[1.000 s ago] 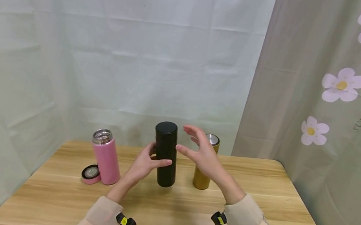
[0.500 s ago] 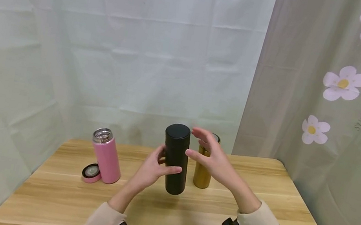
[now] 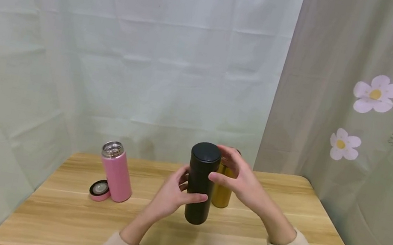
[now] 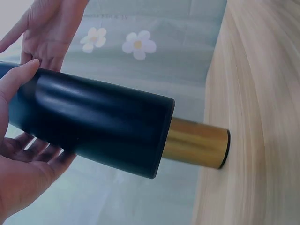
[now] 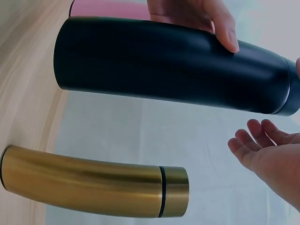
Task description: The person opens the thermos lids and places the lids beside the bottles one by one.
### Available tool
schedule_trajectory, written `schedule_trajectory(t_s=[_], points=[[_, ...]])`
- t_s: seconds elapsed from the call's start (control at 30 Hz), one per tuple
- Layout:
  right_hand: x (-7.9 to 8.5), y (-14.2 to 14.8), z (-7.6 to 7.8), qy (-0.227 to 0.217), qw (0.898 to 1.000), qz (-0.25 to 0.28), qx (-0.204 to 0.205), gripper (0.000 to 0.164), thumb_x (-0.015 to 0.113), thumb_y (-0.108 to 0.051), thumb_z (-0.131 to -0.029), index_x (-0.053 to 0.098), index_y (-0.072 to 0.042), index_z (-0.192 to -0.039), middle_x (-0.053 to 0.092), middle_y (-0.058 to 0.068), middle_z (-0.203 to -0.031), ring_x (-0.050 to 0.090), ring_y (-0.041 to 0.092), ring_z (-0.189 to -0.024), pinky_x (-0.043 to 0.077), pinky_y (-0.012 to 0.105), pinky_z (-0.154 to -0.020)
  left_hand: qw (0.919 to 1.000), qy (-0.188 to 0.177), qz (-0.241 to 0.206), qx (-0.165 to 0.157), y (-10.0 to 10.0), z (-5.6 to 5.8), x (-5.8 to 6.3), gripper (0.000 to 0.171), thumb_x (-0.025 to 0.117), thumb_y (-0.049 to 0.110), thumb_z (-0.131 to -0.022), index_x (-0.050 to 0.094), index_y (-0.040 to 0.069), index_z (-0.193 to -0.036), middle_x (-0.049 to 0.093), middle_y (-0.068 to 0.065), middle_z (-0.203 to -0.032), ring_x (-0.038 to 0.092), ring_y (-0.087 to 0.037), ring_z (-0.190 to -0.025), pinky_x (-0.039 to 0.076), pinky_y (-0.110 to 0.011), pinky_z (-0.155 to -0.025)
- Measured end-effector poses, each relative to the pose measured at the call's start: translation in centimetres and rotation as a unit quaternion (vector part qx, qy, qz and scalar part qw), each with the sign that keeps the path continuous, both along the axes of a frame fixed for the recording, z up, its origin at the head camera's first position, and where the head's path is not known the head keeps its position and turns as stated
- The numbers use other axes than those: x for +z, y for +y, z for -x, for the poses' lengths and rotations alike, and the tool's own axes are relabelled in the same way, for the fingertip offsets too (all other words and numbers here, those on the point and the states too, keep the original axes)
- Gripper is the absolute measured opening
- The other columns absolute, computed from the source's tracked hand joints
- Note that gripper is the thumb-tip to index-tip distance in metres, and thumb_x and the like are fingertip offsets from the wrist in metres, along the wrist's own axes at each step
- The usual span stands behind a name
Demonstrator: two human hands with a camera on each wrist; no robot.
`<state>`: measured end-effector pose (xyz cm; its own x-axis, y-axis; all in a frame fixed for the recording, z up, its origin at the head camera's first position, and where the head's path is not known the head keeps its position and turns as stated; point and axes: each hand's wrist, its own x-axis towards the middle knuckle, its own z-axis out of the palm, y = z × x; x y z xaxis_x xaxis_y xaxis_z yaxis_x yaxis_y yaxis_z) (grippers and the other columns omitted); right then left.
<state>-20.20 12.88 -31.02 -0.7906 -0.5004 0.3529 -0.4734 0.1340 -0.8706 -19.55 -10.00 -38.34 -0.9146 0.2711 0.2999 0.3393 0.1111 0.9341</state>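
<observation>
My left hand grips a black thermos flask around its body, thumb across the front and fingers behind. The flask is upright, its black lid in place and its base raised off the table. In the left wrist view the flask's bottom end points toward the tabletop. Around the upper part of the flask, my right hand is spread, thumb and fingers curved loosely at the lid's height. In the right wrist view, several fingers of that hand stand apart from the flask.
Behind the right hand stands a gold flask with its lid on. At left, an uncapped pink flask shows its steel mouth, and its pink cap lies beside it. The wooden table meets hanging curtains at the back.
My left hand has lifted the black flask off the table and brought it right and nearer. My right hand has moved right too, now closer around the lid.
</observation>
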Motion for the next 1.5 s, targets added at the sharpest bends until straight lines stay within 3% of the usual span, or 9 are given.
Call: schedule_trajectory(t_s=[0.3,0.67,0.87,1.17,1.5], points=[[0.1,-0.4,-0.5,0.011,1.0,0.017,0.01,0.076,0.079,-0.046,-0.092,0.046,-0.018,-0.154,0.049,0.005,-0.15,0.048,0.034,-0.141,0.035,0.066,-0.114,0.9998,0.01,-0.009,0.015,0.9,-0.7,-0.2,0.066,0.09,0.024,-0.082,0.057,0.017,-0.138,0.064,-0.004,-0.126,0.062,-0.023,-0.116,0.046,-0.052,-0.109],[0.2,-0.9,-0.7,0.006,1.0,0.026,-0.015,0.071,0.082,-0.04,-0.09,0.051,-0.019,-0.15,0.058,0.01,-0.14,0.056,0.033,-0.131,0.04,0.061,-0.109,0.9989,0.025,-0.006,0.039,2.2,-1.2,-0.2,0.065,0.094,0.027,-0.078,0.058,0.018,-0.132,0.065,0.0,-0.124,0.062,-0.021,-0.115,0.046,-0.052,-0.108],[0.0,-0.8,-0.7,0.029,0.998,0.037,-0.033,0.065,0.085,-0.034,-0.088,0.057,-0.017,-0.144,0.061,0.008,-0.133,0.061,0.03,-0.123,0.041,0.059,-0.107,0.9994,0.023,-0.015,0.019,2.4,-1.2,-0.6,0.065,0.093,0.025,-0.079,0.058,0.016,-0.133,0.065,-0.002,-0.124,0.064,-0.021,-0.115,0.047,-0.05,-0.108],[0.6,-1.2,-0.7,0.028,0.995,0.059,-0.074,0.06,0.088,-0.029,-0.085,0.062,-0.023,-0.139,0.066,0.004,-0.129,0.064,0.025,-0.117,0.045,0.056,-0.104,0.9993,0.032,-0.019,-0.007,2.2,-0.8,-0.6,0.073,0.09,0.022,-0.083,0.051,0.019,-0.145,0.063,-0.003,-0.13,0.06,-0.019,-0.121,0.043,-0.048,-0.111],[0.6,-1.2,-0.8,-0.003,0.997,0.039,-0.068,0.069,0.087,-0.035,-0.085,0.058,-0.019,-0.146,0.067,0.006,-0.132,0.065,0.026,-0.119,0.045,0.057,-0.106,0.9982,0.041,-0.005,0.043,2.6,-1.2,-0.9,0.071,0.096,0.027,-0.076,0.058,0.024,-0.137,0.066,0.005,-0.124,0.062,-0.016,-0.117,0.045,-0.048,-0.109]])
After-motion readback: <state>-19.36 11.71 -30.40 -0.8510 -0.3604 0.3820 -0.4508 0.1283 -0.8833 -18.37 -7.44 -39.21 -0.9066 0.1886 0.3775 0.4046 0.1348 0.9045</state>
